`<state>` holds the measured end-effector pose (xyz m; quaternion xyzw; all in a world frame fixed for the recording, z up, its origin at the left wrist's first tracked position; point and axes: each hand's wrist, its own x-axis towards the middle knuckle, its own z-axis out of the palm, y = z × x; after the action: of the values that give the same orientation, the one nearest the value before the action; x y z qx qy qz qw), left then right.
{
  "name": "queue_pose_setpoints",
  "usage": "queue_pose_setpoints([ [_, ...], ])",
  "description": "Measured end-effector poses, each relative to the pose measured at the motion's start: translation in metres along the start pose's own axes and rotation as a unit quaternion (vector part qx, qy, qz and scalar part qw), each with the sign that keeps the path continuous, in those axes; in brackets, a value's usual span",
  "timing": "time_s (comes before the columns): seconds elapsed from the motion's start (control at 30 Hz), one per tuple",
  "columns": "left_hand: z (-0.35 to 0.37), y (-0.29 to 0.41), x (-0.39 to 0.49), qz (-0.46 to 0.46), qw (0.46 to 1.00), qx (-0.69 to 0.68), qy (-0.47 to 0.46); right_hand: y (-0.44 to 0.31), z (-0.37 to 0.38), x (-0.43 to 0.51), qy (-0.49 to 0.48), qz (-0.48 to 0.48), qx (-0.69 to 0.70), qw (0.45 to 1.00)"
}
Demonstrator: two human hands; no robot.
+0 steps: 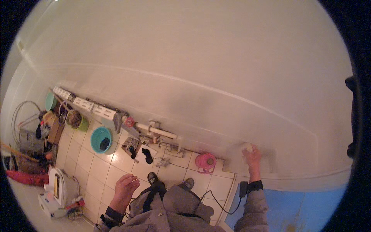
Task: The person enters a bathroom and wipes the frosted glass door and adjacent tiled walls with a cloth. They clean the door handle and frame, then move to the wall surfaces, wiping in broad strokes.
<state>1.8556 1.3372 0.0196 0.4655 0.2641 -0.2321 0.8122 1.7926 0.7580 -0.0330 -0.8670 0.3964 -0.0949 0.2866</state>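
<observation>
At the right, my right hand (pixel 254 157) is raised against the pale wall (pixel 203 104), low down near the doorway. Its fingers are bent around a small pale object (pixel 247 148), too blurred to name. My left hand (pixel 125 187) hangs in front of me over the tiled floor, loosely curled with nothing visible in it. A black cable (pixel 217 200) with a black box (pixel 243 189) hangs by my right wrist. Below the wall, a pink watering can or jug (pixel 205 161) stands on the tiles, left of my right hand.
Pipes (pixel 158 131) with a red valve (pixel 129 121) and a white radiator (pixel 104 112) run along the wall. A turquoise basin (pixel 101 139), dark cloths (pixel 147 155) and a grey rag (pixel 162 161) lie on the floor. A toilet (pixel 63 187) stands left; blue flooring (pixel 307 207) lies right.
</observation>
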Motion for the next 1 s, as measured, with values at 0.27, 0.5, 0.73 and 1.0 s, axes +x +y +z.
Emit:
queue_pose_setpoints([
  [0.27, -0.052, 0.01, -0.004, 0.009, 0.997, -0.054, 0.051, -0.183, 0.131, -0.021, -0.203, -0.183, 0.131, 0.953],
  [0.5, -0.082, 0.024, -0.009, 0.039, 0.995, -0.076, 0.041, -0.309, 0.146, -0.054, -0.294, -0.235, 0.193, 0.906],
  [0.73, -0.052, 0.018, 0.01, 0.001, 1.0, -0.014, 0.026, -0.225, 0.061, -0.097, -0.282, -0.198, 0.236, 0.909],
  [1.0, -0.007, 0.004, 0.011, -0.008, 0.999, 0.043, 0.02, 0.049, 0.047, -0.099, -0.09, 0.036, 0.173, 0.98],
])
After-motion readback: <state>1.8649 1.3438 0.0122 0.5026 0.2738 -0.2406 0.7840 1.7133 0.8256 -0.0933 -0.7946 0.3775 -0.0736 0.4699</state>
